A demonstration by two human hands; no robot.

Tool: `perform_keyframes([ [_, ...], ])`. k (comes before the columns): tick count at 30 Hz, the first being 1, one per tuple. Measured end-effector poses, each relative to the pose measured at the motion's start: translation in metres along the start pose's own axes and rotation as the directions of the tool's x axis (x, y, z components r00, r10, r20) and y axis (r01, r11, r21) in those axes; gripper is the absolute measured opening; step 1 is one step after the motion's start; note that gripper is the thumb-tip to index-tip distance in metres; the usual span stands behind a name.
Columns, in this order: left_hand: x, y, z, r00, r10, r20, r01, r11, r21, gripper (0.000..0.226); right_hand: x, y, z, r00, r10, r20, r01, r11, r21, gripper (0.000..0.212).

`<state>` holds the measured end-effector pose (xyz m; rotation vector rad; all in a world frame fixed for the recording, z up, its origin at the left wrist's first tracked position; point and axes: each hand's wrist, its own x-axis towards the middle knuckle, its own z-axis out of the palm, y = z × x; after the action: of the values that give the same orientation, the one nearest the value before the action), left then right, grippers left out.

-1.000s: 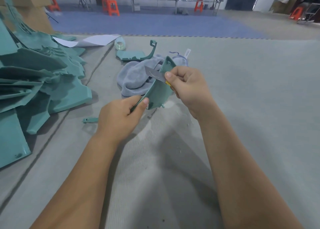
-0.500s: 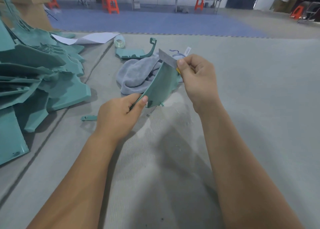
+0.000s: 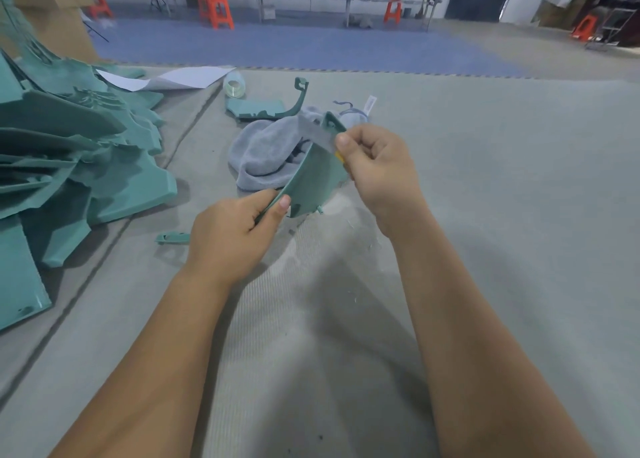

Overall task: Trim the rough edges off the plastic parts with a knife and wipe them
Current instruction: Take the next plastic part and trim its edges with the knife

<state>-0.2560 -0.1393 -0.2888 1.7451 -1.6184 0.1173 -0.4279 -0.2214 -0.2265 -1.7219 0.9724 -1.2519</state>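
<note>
Part (image 3: 313, 180), teal, curved, thin-edged

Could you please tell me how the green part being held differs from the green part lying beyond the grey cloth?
The held part is off the table, gripped by the left hand, with the knife in the right hand against its top edge. The lying part rests flat and untouched. The held part is a curved panel; the lying part has a thin hooked arm rising from it. Both are the same green plastic.

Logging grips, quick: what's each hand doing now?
Left hand: grips curved teal plastic part.
Right hand: pinches grey knife blade.
</note>
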Motion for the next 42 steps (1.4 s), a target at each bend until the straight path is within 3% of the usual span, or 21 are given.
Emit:
perform_keyframes([
  [5,-0.001,0.003,-0.002,1.000,0.005,0.006,-0.005,1.000,-0.021,0.040,0.005,0.001,-0.007,0.997,0.021,-0.070,-0.014,0.996,0.090,0.023],
  [9,-0.002,0.003,-0.002,1.000,0.013,0.001,-0.013,1.000,-0.017,0.038,0.001,0.000,-0.008,0.994,0.032,0.103,-0.052,0.979,0.199,0.021],
  [11,-0.002,0.002,-0.001,1.000,0.021,0.000,-0.021,1.000,-0.020,0.040,0.001,0.000,-0.008,0.987,0.041,0.158,-0.067,0.985,0.161,0.022],
  [18,-0.001,0.001,-0.002,1.000,0.023,0.000,-0.023,0.999,-0.033,0.043,0.004,0.001,-0.001,0.996,0.006,0.091,-0.014,0.996,0.089,0.028],
  [22,-0.002,0.000,-0.001,1.000,0.024,-0.005,-0.024,0.999,-0.039,0.043,0.010,0.004,-0.005,1.000,0.005,0.000,-0.004,0.993,0.121,0.022],
  [27,-0.001,0.000,0.001,1.000,0.022,-0.011,-0.022,1.000,-0.007,0.051,0.006,0.005,-0.009,1.000,-0.025,0.012,0.023,0.986,0.163,0.020],
  [34,-0.002,0.000,-0.001,1.000,-0.001,-0.005,0.001,1.000,-0.014,0.047,-0.003,0.001,-0.005,0.977,-0.047,0.207,0.011,0.986,0.169,0.031],
  [42,-0.001,0.003,-0.001,1.000,-0.027,0.002,0.027,0.999,-0.028,0.049,0.005,0.006,-0.009,0.998,0.042,0.036,-0.048,0.984,0.170,0.024],
])
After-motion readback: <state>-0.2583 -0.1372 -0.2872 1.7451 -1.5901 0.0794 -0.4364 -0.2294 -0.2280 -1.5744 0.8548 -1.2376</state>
